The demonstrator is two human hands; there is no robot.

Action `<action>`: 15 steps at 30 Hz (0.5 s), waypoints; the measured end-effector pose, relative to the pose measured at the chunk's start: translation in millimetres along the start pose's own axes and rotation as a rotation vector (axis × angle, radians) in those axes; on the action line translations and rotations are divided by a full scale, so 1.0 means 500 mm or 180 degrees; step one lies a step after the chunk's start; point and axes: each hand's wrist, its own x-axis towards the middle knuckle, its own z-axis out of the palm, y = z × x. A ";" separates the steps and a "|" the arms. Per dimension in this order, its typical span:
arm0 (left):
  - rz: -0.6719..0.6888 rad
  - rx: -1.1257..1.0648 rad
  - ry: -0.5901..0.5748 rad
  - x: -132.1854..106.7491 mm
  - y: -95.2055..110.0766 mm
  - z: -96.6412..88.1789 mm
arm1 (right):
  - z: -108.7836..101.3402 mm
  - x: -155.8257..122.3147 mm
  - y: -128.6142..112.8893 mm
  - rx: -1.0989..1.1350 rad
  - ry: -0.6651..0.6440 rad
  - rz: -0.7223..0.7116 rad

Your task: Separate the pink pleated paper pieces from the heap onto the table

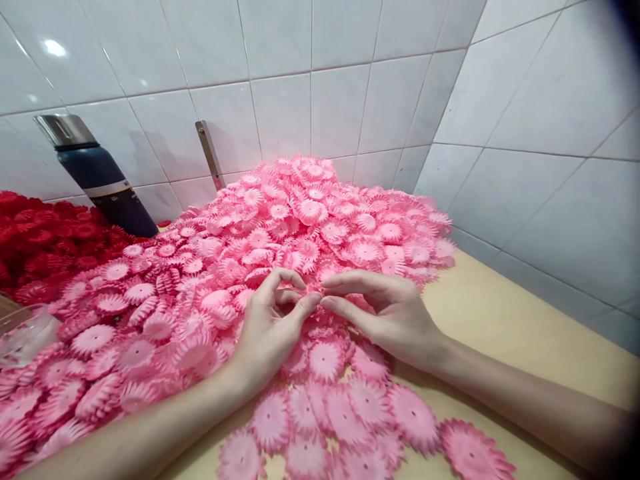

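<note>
My left hand (270,330) has its thumb and index finger pinched together, with the other fingers curled. Facing it, my right hand (397,317) also pinches thumb against fingers, its tips almost touching those of the left. What sits between the fingertips is too small to make out against the pink behind. Both hands are in front of a big heap of pink fabric flower discs (310,212), with fringed edges and small centre holes. Below the hands, several flatter pink discs (270,419) lie spread on the table (480,320). A deeper pink disc (473,450) lies at the lower right.
A dark blue bottle (107,177) with a metal cap stands at the back left, beside a heap of red discs (50,243). A clear plastic container (27,337) is at the left edge. White tiled walls (340,100) close off the back and right. A metal strip (209,153) leans there.
</note>
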 end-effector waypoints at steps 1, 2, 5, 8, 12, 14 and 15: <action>0.0012 0.0079 -0.0009 0.000 0.000 0.000 | 0.000 0.001 0.000 0.0011 0.0002 -0.0033; 0.0033 0.0164 -0.0012 0.000 0.001 -0.001 | 0.000 0.001 -0.001 0.0022 -0.0013 -0.0053; 0.0101 0.0378 -0.0007 -0.001 0.002 -0.003 | -0.001 0.002 -0.003 0.0088 -0.0112 -0.0046; 0.0107 0.0429 -0.0034 -0.001 0.000 -0.005 | -0.001 0.003 -0.003 0.0180 -0.0138 0.0021; 0.0035 0.0409 -0.0009 0.002 0.004 -0.003 | 0.002 0.004 -0.004 0.0368 -0.0232 0.0139; 0.0002 0.0431 0.0015 0.004 0.010 -0.001 | 0.003 0.004 -0.004 0.0436 -0.0259 0.0182; 0.0000 0.0448 0.0016 0.004 0.012 -0.001 | 0.003 0.004 -0.004 0.0442 -0.0245 0.0191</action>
